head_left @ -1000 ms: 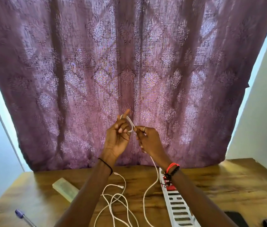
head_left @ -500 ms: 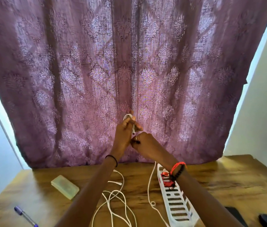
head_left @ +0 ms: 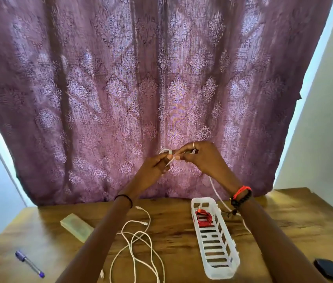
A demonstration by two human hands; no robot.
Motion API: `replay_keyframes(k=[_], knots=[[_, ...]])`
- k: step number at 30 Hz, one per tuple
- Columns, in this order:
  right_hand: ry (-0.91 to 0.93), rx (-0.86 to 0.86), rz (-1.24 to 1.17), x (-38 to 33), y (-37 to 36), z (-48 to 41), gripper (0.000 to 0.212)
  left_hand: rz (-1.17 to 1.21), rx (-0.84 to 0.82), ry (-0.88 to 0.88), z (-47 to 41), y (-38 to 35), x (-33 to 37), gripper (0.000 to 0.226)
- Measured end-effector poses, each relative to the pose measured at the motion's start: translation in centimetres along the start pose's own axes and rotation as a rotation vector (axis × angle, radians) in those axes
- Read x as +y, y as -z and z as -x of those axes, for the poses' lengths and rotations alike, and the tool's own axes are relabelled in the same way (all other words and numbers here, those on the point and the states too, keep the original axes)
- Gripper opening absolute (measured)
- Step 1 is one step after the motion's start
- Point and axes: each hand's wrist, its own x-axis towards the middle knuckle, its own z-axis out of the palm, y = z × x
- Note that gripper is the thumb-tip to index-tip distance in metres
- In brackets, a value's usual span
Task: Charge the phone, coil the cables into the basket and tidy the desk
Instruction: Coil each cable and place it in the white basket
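Both hands are raised above the wooden desk (head_left: 182, 237), in front of the curtain. My left hand (head_left: 154, 166) grips a small coil of white cable (head_left: 166, 151). My right hand (head_left: 200, 158) pinches the same cable beside the coil, and its free length hangs down past my right wrist to the desk. A white slotted basket (head_left: 215, 240) lies on the desk under my right forearm, with a coiled red cable (head_left: 203, 218) in its far end. More loose white cable (head_left: 139, 248) lies tangled between my forearms.
A pale green rectangular case (head_left: 76, 227) lies at the left of the desk, and a purple pen (head_left: 29, 264) near the left front edge. A dark object (head_left: 328, 271) sits at the front right corner. The purple curtain (head_left: 141, 88) hangs right behind the desk.
The view has tilted down and shows more of the desk. My right hand has swung from below the coil to its right side, bringing the cable round; the hanging length moved right of the basket.
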Motion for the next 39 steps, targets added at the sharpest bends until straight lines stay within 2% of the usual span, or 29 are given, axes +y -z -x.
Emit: replay_keyframes(k=[3,5,10,13,18,23,25,29,33,34,37,39], knots=[[0.05,0.059,-0.047,0.4,0.1,0.5,0.012,0.163,-0.042,0.02,0.5,-0.2,0.5,0.022],[0.07,0.09,-0.09,0.6,0.1,0.9,0.012,0.264,-0.061,0.035,0.7,-0.4,0.8,0.027],[0.077,0.176,-0.204,1.7,0.3,1.3,0.009,0.332,-0.128,0.047,1.1,-1.2,1.0,0.033],[0.012,0.172,-0.363,2.5,0.1,1.4,0.009,0.522,-0.117,0.099,1.4,-1.6,1.2,0.034],[-0.176,0.12,-0.772,3.2,-1.4,1.6,0.01,0.938,-0.099,0.192,1.5,-2.6,1.6,0.033],[-0.294,0.113,-0.972,3.9,-3.4,1.7,0.018,1.335,-0.032,0.176,1.3,-3.6,0.7,0.032],[-0.33,0.164,-0.924,4.3,-4.1,1.9,0.017,1.442,-0.037,0.119,1.0,-3.9,0.0,0.032],[-0.269,0.25,-0.542,5.6,-5.2,2.6,0.017,1.453,0.01,0.006,0.4,-3.4,-0.7,0.065],[-0.135,0.189,-0.21,6.1,-6.2,3.8,0.02,1.434,0.079,-0.046,0.1,-2.3,-0.7,0.077],[-0.107,0.171,-0.176,6.0,-6.3,3.9,0.02,1.405,0.118,-0.03,-0.1,-2.3,-0.5,0.073],[-0.039,0.12,-0.073,5.6,-6.6,4.4,0.024,1.225,0.271,0.032,-0.5,-2.3,-0.1,0.039],[-0.003,0.086,-0.003,5.5,-6.6,4.6,0.024,1.083,0.297,0.059,-0.7,-2.8,0.3,0.035]])
